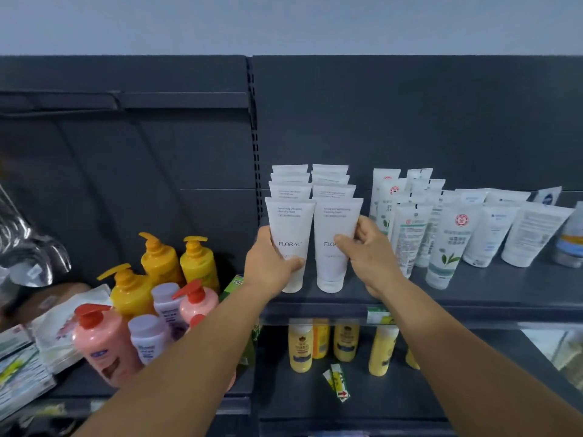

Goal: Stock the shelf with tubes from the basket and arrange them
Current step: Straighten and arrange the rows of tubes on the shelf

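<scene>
Two hands square up the front pair of white tubes on a dark metal shelf (473, 298).

With the shelf as landmark: its matte, flat deck carries two files of white tubes (312, 190) standing cap-down at its left end, and a looser crowd of leaning green-printed tubes (441, 244) to their right. The left hand (268, 263) has its grip clamped on the left front tube (290, 234), thumb across the lower body; the right hand (370, 250) is closed on the right front tube (336, 238). The tubes look light, soft-walled and smooth, probably slippery, wide at the flat crimp, narrowing to a round cap; best held low on the firmer body near the cap. No basket is in view.
</scene>
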The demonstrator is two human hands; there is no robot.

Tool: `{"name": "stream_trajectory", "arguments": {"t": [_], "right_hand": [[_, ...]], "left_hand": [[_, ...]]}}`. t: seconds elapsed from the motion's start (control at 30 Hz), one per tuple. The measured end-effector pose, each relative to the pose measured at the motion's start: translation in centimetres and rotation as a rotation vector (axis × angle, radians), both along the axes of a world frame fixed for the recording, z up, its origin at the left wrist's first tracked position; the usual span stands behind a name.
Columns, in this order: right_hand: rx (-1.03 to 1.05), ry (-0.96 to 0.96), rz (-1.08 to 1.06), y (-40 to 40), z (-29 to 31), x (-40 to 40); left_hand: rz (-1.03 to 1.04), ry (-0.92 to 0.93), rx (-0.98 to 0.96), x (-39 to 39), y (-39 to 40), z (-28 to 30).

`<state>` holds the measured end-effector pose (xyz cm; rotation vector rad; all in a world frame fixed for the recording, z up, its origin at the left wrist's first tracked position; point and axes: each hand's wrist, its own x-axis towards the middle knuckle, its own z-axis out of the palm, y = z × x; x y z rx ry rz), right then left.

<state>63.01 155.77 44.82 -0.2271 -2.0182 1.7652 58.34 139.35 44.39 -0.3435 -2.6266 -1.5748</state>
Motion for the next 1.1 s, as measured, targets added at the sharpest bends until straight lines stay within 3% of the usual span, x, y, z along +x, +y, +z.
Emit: {"name": "stream_trajectory", "arguments": {"t": [0.27,0.47,0.57,1.1], "right_hand": [[0.371,-0.038,-0.1,0.3,2.2,0.1],[0.809,-0.024,-0.147,-0.3,6.0,0.1],[0.963,-0.124,-0.119,-0.4,7.6,-0.3],[0.971,-0.215,-0.014,1.2,9.6,-1.0]], "left_hand": [[-0.053,0.127,-0.011,0.2,-0.8,2.3],[-0.141,0.424,-0.432,-1.2,-2.0,6.7],[-0.203,0.417,-0.557,-2.4,-2.0,8.2],[-0.196,0.356,-0.619,-2.7,-1.1,11.0]]}}
